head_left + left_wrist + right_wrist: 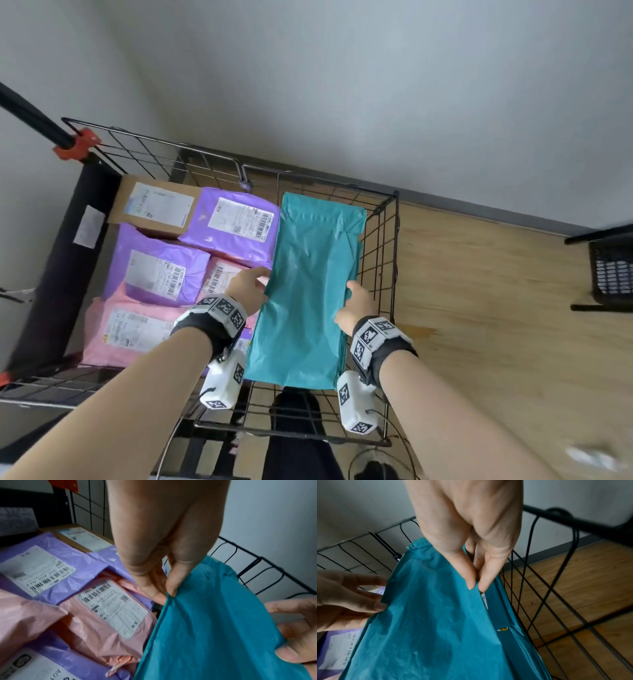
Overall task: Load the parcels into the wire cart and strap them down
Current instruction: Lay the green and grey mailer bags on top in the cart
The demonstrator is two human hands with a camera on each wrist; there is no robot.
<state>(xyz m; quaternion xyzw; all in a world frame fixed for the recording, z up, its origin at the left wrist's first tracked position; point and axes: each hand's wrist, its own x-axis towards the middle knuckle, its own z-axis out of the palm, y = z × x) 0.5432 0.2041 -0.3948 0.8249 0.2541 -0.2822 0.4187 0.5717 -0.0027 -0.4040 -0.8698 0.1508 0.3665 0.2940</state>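
Observation:
A long teal plastic parcel [308, 291] hangs in the right part of the black wire cart [387, 260]. My left hand [248, 286] pinches its left edge between thumb and fingers [171, 588]. My right hand [354, 305] pinches its right edge [476, 584]. The teal parcel [214, 628] lies along the cart's right wire wall [539, 601]. Left of it the cart holds purple parcels [236, 222], pink parcels [126, 329] and a brown cardboard box [154, 205], all with white labels.
A black pole with an orange clamp [77, 144] stands at the cart's far left corner. A long black parcel [65, 260] leans along the cart's left side. Wooden floor [479, 308] lies to the right, with a black wire stand [609, 267] at the right edge.

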